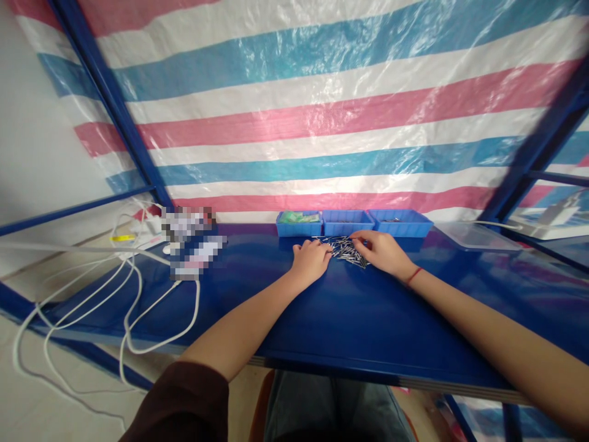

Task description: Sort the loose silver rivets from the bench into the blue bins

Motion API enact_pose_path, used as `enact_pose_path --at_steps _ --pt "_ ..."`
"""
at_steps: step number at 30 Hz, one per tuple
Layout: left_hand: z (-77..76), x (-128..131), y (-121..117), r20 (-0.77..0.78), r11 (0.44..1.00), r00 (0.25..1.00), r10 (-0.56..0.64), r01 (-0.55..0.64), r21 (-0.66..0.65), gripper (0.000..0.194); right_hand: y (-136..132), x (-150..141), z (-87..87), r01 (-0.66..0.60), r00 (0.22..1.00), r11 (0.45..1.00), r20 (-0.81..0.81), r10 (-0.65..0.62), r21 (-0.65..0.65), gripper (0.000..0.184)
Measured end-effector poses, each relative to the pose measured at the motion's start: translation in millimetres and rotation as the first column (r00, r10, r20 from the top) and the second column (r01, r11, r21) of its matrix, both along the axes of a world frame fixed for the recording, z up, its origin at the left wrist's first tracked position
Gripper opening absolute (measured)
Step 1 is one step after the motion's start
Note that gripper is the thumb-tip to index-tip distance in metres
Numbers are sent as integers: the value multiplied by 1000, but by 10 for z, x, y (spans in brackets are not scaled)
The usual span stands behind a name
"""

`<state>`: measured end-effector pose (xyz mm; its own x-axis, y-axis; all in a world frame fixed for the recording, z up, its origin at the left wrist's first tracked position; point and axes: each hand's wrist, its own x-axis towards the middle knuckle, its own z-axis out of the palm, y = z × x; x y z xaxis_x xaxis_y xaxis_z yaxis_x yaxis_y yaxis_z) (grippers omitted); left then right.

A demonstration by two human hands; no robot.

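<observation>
- Striped plastic sheeting (322, 116) in red, white and blue hung as the backdrop, crinkled and glossy where light caught it.
- Below it stretched a long blue table (313, 325), hard, smooth and shiny, its front edge nearest the person's lap.
- White cables (198, 298), round and limp, looped near the table's left end and hung past its front edge there.
- Three blue plastic bins stood in a row along the back edge. The left bin (299, 229) held crumpled green material; the middle bin (347, 229) showed something too small to make out; the right bin (407, 227) showed a few thin pieces. Judging by that, the handling looked only partly done, with much of the lot outside the bins.
- One clear, flat plastic lid or tray (478, 238) rested by the back edge, right of the bins.
- Palm down, the left hand (310, 261) bent its fingers at the heap's left side; whether they pinched a piece could not be told.
- Opposite, the right hand (381, 250) curved thumb and forefinger over the heap's right side; its grip, too, was unclear.
- Between them, just in front of the middle bin, lay the heap of slim metal pieces (347, 250), straight, shiny and crisscrossed, evidently unsorted.
- Thinnest of all, a red cord (415, 274) circled the right wrist.
</observation>
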<state>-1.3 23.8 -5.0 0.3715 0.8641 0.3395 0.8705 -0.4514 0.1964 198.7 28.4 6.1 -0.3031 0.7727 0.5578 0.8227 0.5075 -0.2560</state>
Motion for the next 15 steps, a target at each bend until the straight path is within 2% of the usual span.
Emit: enact_pose_path --at_steps 10,15 --pt "52 -56 17 -77 995 997 -17 25 98 32 -9 15 18 -11 1000 999 7 12 -33 27" --pt "82 -69 25 -78 999 997 -27 30 39 28 -16 2 5 -71 997 996 -9 71 -44 27"
